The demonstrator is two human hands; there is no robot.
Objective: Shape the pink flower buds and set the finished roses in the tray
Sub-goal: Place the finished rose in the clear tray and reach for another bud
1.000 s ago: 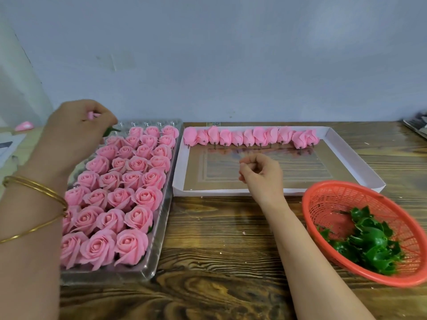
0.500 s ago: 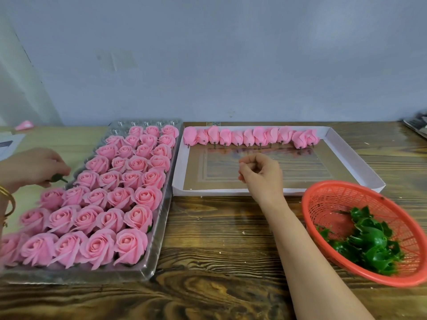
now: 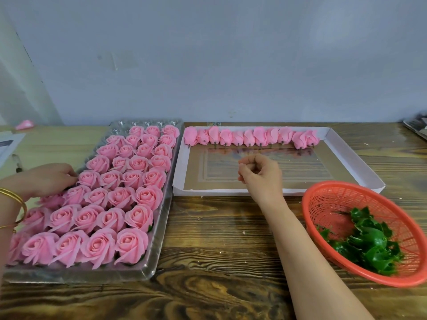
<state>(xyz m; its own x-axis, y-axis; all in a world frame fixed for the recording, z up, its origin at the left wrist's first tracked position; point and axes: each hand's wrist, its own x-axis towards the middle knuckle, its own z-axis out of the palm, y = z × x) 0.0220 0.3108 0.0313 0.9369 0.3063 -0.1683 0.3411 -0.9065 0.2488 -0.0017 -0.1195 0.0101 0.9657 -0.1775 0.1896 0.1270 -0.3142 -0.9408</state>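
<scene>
Wood-grain table [image 3: 219,250] fills the foreground. On its near left lies a clear plastic tray [image 3: 159,227] packed with rows of finished roses [image 3: 97,218], all open and facing up; a few moulded cups [image 3: 143,123] show at its far end. On the near right a red mesh basket [image 3: 323,197] sits tilted toward the camera and holds a heap of glossy green leaf pieces [image 3: 367,245] in its lower side.

The left hand [image 3: 48,179], with gold bangles [image 3: 13,199] at the wrist, rests at the tray's left edge. Its fingers are curled and its fingertips touch a rose [image 3: 89,179] there; I cannot tell whether they pinch it. The right hand [image 3: 261,174] hangs over the near part of a shallow white cardboard box [image 3: 351,158], drawn into a loose fist with the thumb against the forefinger and nothing visible in it.

Along the box's far wall the pink flower buds [image 3: 249,137] lie side by side in one row, closed, with their short stems pointing toward the camera. Behind everything stands a pale grey-blue wall [image 3: 231,54].
</scene>
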